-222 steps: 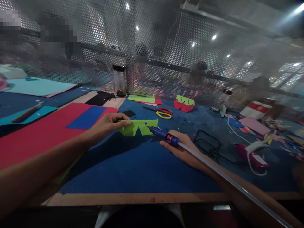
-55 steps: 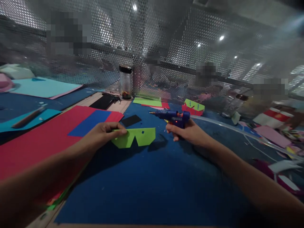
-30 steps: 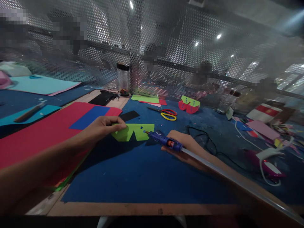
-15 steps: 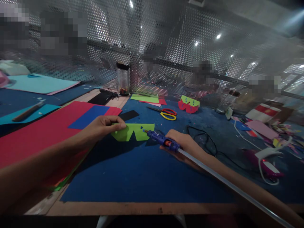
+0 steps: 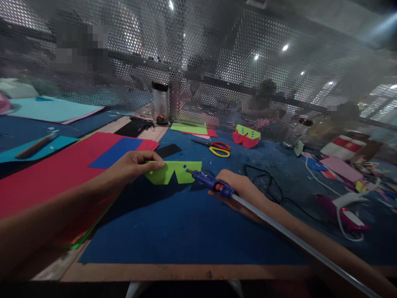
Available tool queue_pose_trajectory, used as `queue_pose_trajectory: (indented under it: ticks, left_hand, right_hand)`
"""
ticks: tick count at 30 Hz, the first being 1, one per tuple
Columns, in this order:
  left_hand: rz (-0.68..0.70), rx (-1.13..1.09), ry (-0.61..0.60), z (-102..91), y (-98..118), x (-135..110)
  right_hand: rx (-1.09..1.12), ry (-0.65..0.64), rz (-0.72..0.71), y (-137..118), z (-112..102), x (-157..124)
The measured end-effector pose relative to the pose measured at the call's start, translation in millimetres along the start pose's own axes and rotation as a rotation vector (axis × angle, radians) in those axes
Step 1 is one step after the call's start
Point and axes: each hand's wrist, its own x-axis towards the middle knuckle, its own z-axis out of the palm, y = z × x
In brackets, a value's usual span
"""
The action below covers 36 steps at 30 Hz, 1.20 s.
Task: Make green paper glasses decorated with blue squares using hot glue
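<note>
My left hand [image 5: 133, 164] pinches the left end of a lime green paper cutout [image 5: 173, 171] with a notched lower edge, holding it just above the blue mat [image 5: 186, 223]. My right hand [image 5: 245, 191] is wrapped around a blue glue gun [image 5: 211, 183]. Its nozzle touches the right part of the cutout, beside small blue dots. A long clear glue stick [image 5: 294, 240] runs back from the gun over my right forearm.
Red and blue paper sheets [image 5: 68, 165] lie at the left. Scissors with red and yellow handles [image 5: 217, 148], a red-and-green paper piece [image 5: 246, 136], a jar [image 5: 160, 103], a black cable [image 5: 263, 182] and a pink tool [image 5: 338, 209] lie beyond. A perforated metal screen [image 5: 217, 62] stands behind.
The glue gun came down from a raised position to the cutout and has stayed there; over the last half second its nozzle edged slightly left. My left hand kept its grip.
</note>
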Motion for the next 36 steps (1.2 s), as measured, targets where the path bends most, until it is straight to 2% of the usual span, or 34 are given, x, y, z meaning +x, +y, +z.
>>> queue_pose_trajectory:
  ticks: [6, 13, 17, 25, 32, 36]
  left_hand:
    - [-0.003, -0.024, -0.008, -0.3, -1.3, 0.1]
    - [0.005, -0.02, 0.003, -1.1, -4.4, 1.5]
    - [0.003, -0.017, -0.004, -1.5, -4.3, 1.2]
    - [0.008, -0.016, -0.007, -2.1, -4.5, 1.9]
    - [0.026, -0.01, 0.033, -2.1, -7.8, 4.3]
    - [0.04, 0.003, 0.049, -3.1, -8.4, 5.4]
  right_hand:
    - [-0.017, -0.031, 0.003, 0.6, -1.0, -0.5]
    - [-0.009, 0.035, -0.003, -0.2, 2.2, -1.5]
    - [-0.029, -0.024, 0.006, -1.1, 0.2, -0.7]
    - [-0.04, -0.026, 0.015, 0.0, 2.4, 0.0]
    - [-0.019, 0.048, -0.011, 2.8, 6.8, -2.3]
    - [-0.041, 0.017, -0.013, 1.0, 4.7, -2.3]
